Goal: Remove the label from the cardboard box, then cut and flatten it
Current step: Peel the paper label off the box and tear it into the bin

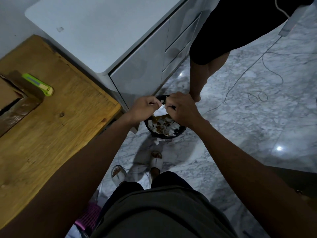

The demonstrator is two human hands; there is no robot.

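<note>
Both hands, left hand (145, 107) and right hand (182, 109), pinch one white label scrap (160, 109) between them at frame centre over one black bin (178, 133) of scraps, while one cardboard box (8, 95) and one green cutter (38, 84), its long axis running toward lower right, lie at the left edge on the wooden worktop (60, 134).
</note>
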